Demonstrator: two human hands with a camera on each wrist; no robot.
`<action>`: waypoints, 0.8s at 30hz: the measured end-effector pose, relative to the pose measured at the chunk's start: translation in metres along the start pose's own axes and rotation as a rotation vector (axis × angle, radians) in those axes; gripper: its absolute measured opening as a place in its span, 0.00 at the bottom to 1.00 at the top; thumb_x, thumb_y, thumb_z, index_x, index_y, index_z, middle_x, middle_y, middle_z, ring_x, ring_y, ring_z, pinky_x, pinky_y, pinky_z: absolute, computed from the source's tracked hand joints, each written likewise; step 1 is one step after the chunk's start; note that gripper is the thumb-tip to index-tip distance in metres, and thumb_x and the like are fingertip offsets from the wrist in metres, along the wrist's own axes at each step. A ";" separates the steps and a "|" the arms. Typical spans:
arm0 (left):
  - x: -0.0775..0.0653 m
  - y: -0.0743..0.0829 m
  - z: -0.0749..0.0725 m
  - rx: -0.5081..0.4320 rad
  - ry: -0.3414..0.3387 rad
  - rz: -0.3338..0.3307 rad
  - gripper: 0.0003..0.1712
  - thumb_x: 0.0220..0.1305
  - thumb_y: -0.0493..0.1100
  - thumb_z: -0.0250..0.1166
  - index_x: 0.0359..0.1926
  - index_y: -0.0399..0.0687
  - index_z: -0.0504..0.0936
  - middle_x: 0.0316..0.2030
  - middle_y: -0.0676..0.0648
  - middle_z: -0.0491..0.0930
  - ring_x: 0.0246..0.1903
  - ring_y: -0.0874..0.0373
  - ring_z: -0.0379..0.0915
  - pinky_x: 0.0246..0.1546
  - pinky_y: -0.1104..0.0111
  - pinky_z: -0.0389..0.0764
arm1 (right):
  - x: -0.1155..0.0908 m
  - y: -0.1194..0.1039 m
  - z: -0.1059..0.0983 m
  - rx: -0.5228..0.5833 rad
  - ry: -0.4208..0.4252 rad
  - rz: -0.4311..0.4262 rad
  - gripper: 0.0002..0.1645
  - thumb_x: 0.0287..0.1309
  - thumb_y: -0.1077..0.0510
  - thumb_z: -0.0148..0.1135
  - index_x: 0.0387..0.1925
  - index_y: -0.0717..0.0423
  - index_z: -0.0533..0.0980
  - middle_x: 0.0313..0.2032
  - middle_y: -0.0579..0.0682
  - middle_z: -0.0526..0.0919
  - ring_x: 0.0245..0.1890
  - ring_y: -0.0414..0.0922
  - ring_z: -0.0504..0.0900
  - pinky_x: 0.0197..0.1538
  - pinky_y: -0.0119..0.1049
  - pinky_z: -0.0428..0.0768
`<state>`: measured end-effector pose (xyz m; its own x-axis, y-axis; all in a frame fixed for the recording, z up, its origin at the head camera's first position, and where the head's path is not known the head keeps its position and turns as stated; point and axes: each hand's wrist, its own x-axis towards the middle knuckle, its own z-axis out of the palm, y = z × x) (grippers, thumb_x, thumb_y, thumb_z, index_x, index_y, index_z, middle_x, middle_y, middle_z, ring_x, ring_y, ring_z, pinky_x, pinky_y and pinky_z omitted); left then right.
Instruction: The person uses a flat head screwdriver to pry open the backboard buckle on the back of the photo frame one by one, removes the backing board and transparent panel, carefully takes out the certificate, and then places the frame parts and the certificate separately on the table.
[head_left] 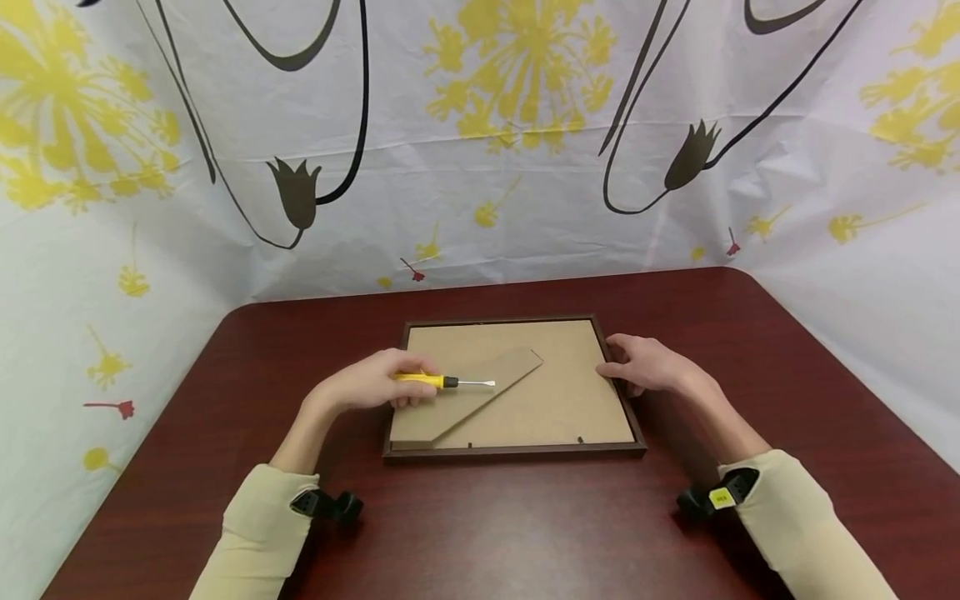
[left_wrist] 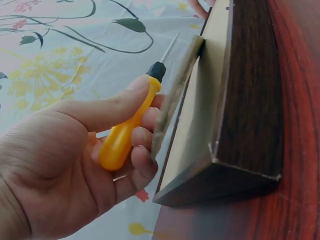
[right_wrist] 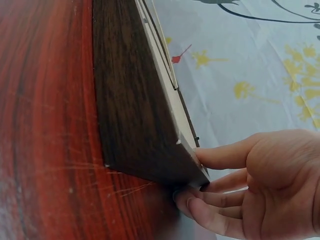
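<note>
A picture frame with dark wood-look edges lies face down on the table, its tan backing board showing. A cardboard stand leg slants across the backing. My left hand holds a flat-tip screwdriver by its yellow handle, the shaft pointing right above the stand leg. In the left wrist view the curled fingers wrap that handle, right beside the leg. My right hand grips the frame's right side, thumb on top and fingers against the outer edge, as the right wrist view shows.
The dark red wooden table extends around the frame on all sides. Behind it hangs a white sheet with yellow and grey flower prints. Small dark tabs stand along the frame's near inner edge.
</note>
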<state>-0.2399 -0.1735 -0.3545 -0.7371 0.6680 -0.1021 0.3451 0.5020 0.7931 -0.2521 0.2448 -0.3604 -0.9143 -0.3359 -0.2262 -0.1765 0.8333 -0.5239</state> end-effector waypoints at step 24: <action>0.001 0.005 -0.001 -0.172 0.182 0.145 0.06 0.65 0.39 0.71 0.42 0.45 0.84 0.29 0.42 0.79 0.24 0.49 0.72 0.25 0.54 0.79 | -0.001 -0.001 0.001 0.042 0.044 -0.117 0.40 0.65 0.51 0.68 0.70 0.65 0.63 0.27 0.50 0.72 0.22 0.44 0.74 0.29 0.39 0.77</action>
<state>-0.2397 -0.1711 -0.3502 -0.7848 0.6085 0.1174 0.3628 0.2976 0.8831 -0.2508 0.2436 -0.3604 -0.9037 -0.4091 -0.1260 -0.2681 0.7704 -0.5785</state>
